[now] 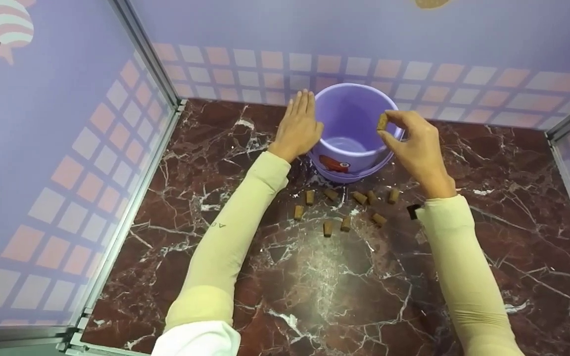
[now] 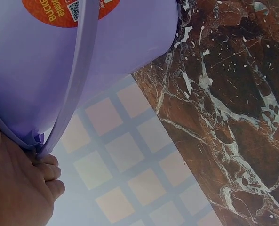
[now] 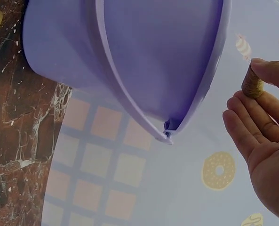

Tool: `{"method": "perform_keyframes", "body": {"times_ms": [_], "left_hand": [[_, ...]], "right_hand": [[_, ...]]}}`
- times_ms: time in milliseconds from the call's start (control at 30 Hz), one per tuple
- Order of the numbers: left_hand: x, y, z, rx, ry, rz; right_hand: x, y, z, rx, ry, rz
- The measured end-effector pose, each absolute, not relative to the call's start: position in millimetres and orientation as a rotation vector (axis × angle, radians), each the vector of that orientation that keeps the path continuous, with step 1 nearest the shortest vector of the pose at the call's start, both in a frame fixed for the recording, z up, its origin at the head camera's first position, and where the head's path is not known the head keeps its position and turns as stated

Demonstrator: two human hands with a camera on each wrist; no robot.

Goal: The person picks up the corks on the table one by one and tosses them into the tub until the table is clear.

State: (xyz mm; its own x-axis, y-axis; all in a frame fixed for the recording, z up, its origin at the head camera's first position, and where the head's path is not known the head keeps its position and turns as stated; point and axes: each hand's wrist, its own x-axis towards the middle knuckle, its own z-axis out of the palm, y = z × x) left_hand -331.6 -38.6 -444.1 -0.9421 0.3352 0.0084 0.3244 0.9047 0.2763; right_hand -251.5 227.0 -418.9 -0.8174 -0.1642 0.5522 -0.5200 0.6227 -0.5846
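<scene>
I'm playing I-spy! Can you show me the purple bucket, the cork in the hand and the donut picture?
Purple bucket (image 1: 348,112): head view, on its inner wall.
Cork (image 3: 252,84): right wrist view, on its side.
Donut picture (image 3: 208,171): right wrist view, on its ring.

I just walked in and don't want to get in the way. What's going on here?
A person is pinching a cork stopper between thumb and finger of the right hand, up by the right rim of a purple bucket. The left hand rests against the bucket's left side. Nine more stoppers lie scattered on the marbled tabletop in front of it, and none shows in the visible part of the bucket's inside.
</scene>
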Motion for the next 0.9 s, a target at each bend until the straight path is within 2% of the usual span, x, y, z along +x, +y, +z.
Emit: {"method": "perform_keyframes", "body": {"times_ms": [333,900], "left_hand": [[-330.3,-41.0,-445.5,0.525,3.031,0.441],[-330.8,-47.9,-445.7,0.511,3.048,0.423]], "right_hand": [[-259.6,216.1,-413.0,0.637,-2.389,1.004],[-272.7,202.4,-414.2,0.656,-2.446,1.039]]}}
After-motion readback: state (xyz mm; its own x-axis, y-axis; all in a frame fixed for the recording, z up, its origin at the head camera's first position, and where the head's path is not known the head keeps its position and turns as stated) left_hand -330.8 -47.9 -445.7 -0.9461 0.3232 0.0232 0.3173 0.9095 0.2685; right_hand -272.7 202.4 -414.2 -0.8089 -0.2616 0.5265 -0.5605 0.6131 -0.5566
